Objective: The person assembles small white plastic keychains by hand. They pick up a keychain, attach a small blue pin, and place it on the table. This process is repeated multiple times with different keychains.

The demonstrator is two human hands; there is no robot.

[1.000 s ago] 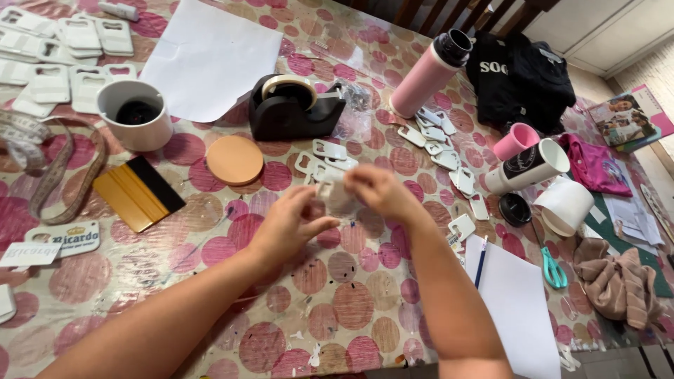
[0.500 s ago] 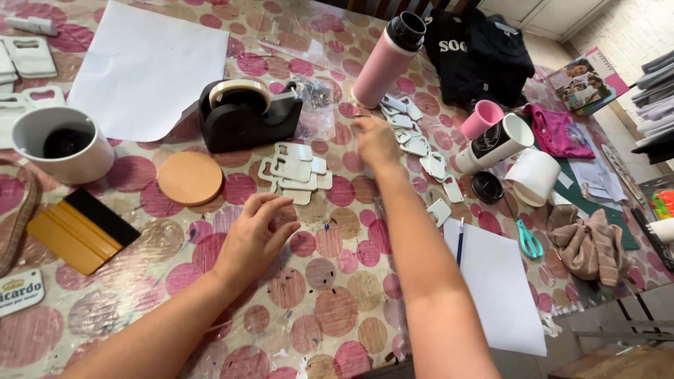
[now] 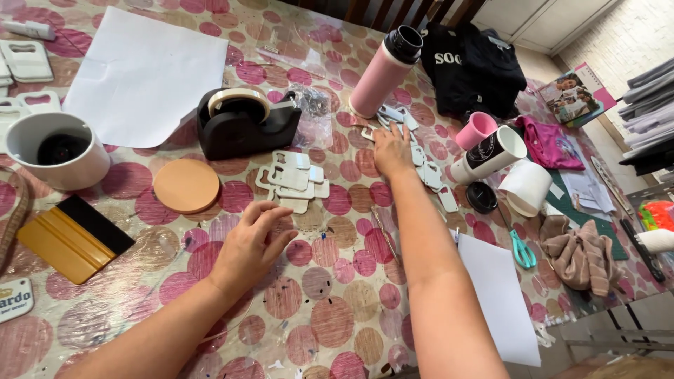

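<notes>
My right hand (image 3: pixel 390 149) stretches far across the table and rests on a scatter of small white tags (image 3: pixel 430 173) near the foot of a pink bottle (image 3: pixel 385 71); whether the fingers pinch one I cannot tell. My left hand (image 3: pixel 251 242) lies nearer me on the pink-dotted tablecloth (image 3: pixel 330 323), fingers loosely spread and empty. Just beyond its fingertips sits a stack of white tags (image 3: pixel 293 181).
A black tape dispenser (image 3: pixel 242 121), round cork coaster (image 3: pixel 186 185), white mug (image 3: pixel 57 149), yellow squeegee (image 3: pixel 71 237) and white paper sheet (image 3: pixel 144 76) lie left. Cups (image 3: pixel 491 153), green scissors (image 3: pixel 520 248), a beige cloth (image 3: pixel 580 256) and black garment (image 3: pixel 472 64) sit right.
My right hand left the stack of tags and reached far forward to the scattered tags by the pink bottle. My left hand drew back and settled on the cloth.
</notes>
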